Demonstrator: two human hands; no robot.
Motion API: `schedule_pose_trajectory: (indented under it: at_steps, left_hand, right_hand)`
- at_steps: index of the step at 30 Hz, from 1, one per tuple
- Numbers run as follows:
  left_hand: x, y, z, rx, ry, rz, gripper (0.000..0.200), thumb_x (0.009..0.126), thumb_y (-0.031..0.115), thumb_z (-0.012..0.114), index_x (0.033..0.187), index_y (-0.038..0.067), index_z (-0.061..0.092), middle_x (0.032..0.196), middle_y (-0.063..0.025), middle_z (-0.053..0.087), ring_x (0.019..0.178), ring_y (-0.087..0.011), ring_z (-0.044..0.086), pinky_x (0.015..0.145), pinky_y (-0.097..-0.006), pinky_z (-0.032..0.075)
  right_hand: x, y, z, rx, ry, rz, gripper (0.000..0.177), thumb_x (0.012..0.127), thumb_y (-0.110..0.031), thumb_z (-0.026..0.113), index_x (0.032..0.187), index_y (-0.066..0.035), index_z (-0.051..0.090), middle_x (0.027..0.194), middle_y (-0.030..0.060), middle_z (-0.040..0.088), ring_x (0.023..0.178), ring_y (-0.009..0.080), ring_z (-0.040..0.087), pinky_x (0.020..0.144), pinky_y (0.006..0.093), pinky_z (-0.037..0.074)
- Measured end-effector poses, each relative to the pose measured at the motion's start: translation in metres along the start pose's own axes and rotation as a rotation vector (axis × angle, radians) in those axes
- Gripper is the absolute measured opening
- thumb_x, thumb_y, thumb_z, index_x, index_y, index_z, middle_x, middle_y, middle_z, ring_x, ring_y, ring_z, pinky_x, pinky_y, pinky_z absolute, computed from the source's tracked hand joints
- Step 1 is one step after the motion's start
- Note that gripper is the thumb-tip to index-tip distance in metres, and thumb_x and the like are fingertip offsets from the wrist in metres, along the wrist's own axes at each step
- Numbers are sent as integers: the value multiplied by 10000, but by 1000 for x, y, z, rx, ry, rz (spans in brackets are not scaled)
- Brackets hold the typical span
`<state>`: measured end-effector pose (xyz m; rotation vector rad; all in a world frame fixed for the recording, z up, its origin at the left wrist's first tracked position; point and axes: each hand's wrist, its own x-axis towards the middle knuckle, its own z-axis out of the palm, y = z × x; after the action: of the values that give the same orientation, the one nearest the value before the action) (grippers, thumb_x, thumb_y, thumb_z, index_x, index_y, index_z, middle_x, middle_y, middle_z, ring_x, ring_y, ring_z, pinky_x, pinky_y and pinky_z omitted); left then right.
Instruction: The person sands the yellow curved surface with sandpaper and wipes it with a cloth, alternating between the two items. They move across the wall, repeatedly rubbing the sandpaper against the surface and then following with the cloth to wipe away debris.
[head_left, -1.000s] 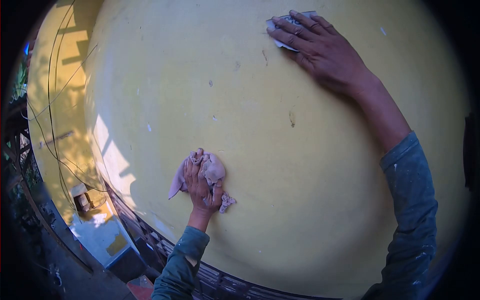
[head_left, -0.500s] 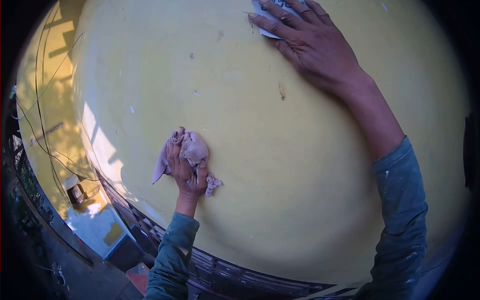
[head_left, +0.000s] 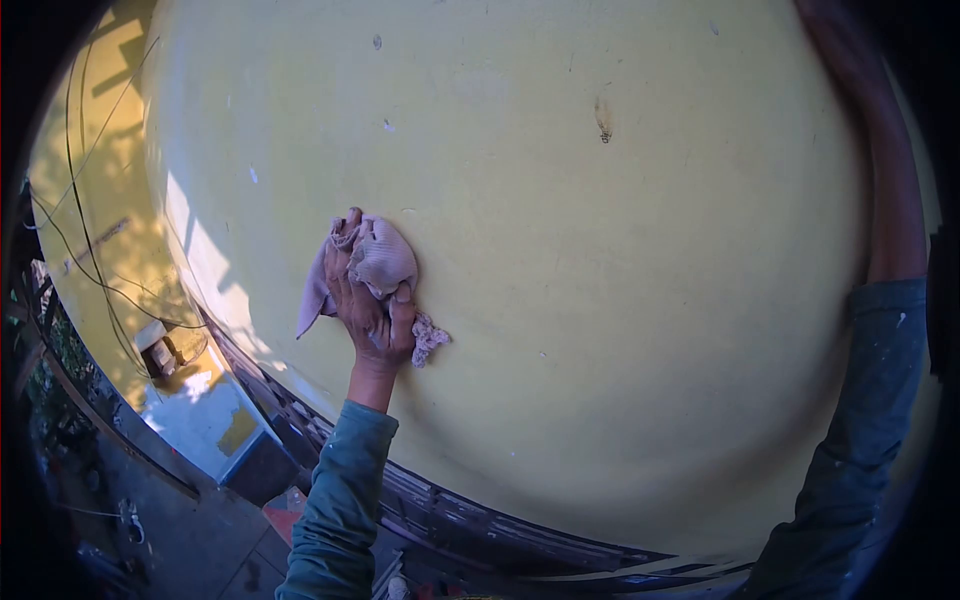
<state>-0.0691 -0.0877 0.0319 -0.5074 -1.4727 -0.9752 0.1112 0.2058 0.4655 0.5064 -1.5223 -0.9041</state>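
The left hand (head_left: 368,300) is closed around a crumpled, dusty-pink cloth rag (head_left: 382,258) and presses it flat against a pale yellow painted wall (head_left: 620,320). Its fingers (head_left: 350,245) run up along the left side of the bundle while the thumb clamps the right side, so the rag is bunched between them. One loose flap hangs out to the left of the hand and a frayed tuft sticks out below the thumb. The teal left sleeve (head_left: 335,500) rises from the bottom edge. At the right edge, the bare right forearm (head_left: 888,190) reaches upward out of a paint-flecked blue-grey sleeve (head_left: 870,420). The right hand lies beyond the top of the view, so its grip cannot be told. A small brown stain (head_left: 603,119) marks the wall well above and to the right of the rag.
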Motion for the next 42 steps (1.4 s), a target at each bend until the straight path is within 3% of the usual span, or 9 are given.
schedule_pose_trajectory:
  at_steps: [2, 8, 13, 16, 18, 27, 34, 38, 42]
  left_hand:
    - [6, 4, 1, -23, 48, 26, 640, 956, 350, 547, 1408, -98, 479, 1489, -288, 468, 1404, -469, 395, 1197, -516, 241]
    - [10, 7, -5, 39, 36, 81, 634, 952, 342, 536, 1419, -82, 478, 1524, -279, 448, 1463, -462, 344, 1220, -532, 208]
    - [12, 11, -3, 43, 44, 71, 629, 924, 309, 560, 1413, -80, 482, 1522, -267, 461, 1433, -479, 372, 1201, -550, 244]
    - [9, 6, -1, 31, 53, 59, 639, 919, 317, 559, 1412, -82, 479, 1517, -266, 465, 1430, -481, 376, 1200, -549, 246]
    - [3, 5, -1, 12, 24, 20, 644, 941, 339, 543, 1414, -93, 470, 1519, -275, 454, 1436, -469, 368, 1204, -529, 233]
    - [9, 6, 1, -4, 68, 52, 659, 975, 346, 538, 1442, -108, 437, 1533, -280, 434, 1452, -441, 360, 1221, -499, 198]
    - [2, -4, 5, -34, 63, -15, 629, 981, 299, 559, 1442, -107, 423, 1516, -263, 453, 1441, -389, 386, 1216, -458, 214]
    - [6, 6, 4, -49, 65, -35, 636, 980, 339, 549, 1433, -94, 443, 1542, -252, 434, 1447, -405, 369, 1213, -484, 216]
    - [-3, -2, 12, -132, 151, -57, 560, 1017, 273, 584, 1441, -65, 448, 1530, -193, 430, 1401, -304, 391, 1193, -418, 229]
  right_hand:
    - [-6, -102, 1, -67, -123, 239, 516, 1114, -419, 289, 1580, -220, 390, 1663, 78, 323, 1560, 253, 229, 1301, 426, 122]
    - [-10, -83, 1, 64, -80, -129, 508, 1089, -375, 377, 1561, -189, 415, 1640, 115, 358, 1529, 331, 294, 1278, 500, 160]
    - [-13, 35, -28, -114, -185, 474, 517, 1121, -375, 277, 1585, -172, 383, 1677, 32, 307, 1566, 220, 208, 1297, 401, 112]
    - [-19, 54, -21, -101, -29, 287, 599, 1065, -389, 315, 1519, -20, 441, 1577, 217, 424, 1414, 461, 417, 1157, 577, 331]
    - [-10, 3, -33, -68, -164, 600, 521, 1119, -380, 268, 1589, -182, 373, 1677, 30, 305, 1569, 225, 202, 1299, 400, 96]
    - [-40, -115, 2, 209, -126, -133, 498, 1078, -398, 391, 1532, -208, 464, 1610, 98, 412, 1525, 305, 313, 1282, 481, 170]
    - [-46, 38, -29, -6, -39, 342, 551, 1088, -409, 323, 1546, -124, 435, 1625, 126, 376, 1497, 343, 315, 1239, 497, 215]
    - [-47, 6, -24, -18, -67, 349, 594, 1070, -414, 300, 1598, -148, 362, 1638, 212, 335, 1482, 473, 322, 1207, 573, 257]
    - [-72, -108, 0, -63, -41, 122, 479, 1086, -415, 411, 1505, -205, 512, 1594, 118, 437, 1508, 321, 341, 1275, 483, 186]
